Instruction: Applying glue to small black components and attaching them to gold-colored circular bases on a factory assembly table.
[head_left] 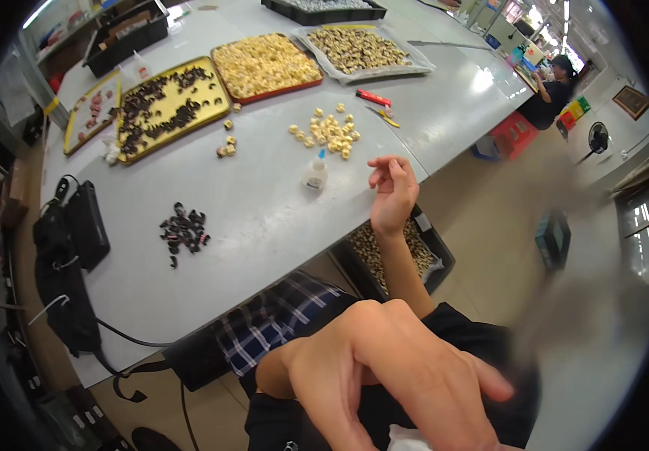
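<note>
My right hand [396,192] hovers over the near table edge, palm turned up and fingers loosely bent and apart, with nothing visible in it. Left of it stands a small clear squeeze bottle [315,174] with a blue tip. Just beyond the bottle lies a loose cluster of small cream-yellow pieces [332,135]. Large and close in the foreground, my left hand [407,368] is bent with knuckles up. The lower edge cuts off some of its fingers, and a bit of white material [407,439] shows beneath it. Farther left is a pile of small black curved pieces [183,229].
Trays of small pieces line the table's far side: a yellow tray [215,113], a red-rimmed tray [243,98] and a plastic-lined tray [332,75]. A red cutter [373,98] lies nearby. A black bag [61,278] sits left; a black bin [441,259] stands below. Another person [553,94] sits far right.
</note>
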`<state>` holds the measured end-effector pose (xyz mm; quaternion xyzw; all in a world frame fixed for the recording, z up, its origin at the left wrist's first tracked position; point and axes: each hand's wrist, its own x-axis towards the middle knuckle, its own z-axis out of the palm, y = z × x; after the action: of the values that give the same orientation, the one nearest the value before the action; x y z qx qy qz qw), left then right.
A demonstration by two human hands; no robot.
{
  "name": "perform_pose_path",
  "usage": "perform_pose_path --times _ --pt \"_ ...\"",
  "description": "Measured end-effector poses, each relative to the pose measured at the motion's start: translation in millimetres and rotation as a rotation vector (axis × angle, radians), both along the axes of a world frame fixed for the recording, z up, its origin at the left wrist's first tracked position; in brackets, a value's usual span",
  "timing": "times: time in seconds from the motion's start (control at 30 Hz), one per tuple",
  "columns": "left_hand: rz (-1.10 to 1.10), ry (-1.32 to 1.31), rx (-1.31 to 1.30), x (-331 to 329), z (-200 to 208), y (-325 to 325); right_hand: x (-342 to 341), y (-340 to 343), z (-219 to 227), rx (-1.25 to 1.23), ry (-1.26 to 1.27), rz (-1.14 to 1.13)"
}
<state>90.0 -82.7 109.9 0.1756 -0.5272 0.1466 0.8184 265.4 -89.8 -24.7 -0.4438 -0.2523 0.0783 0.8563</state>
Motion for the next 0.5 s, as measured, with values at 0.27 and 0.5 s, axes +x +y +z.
perform_pose_path --times 0.27,0.5 --pt "-0.161 0.120 -0.145 -5 16 -24 -3 -1 1 -0.017 0.022 -0.004" --pt "-0.080 0.223 -0.178 -30 23 -26 -5 1 -2 -0.010 -0.007 -0.006"
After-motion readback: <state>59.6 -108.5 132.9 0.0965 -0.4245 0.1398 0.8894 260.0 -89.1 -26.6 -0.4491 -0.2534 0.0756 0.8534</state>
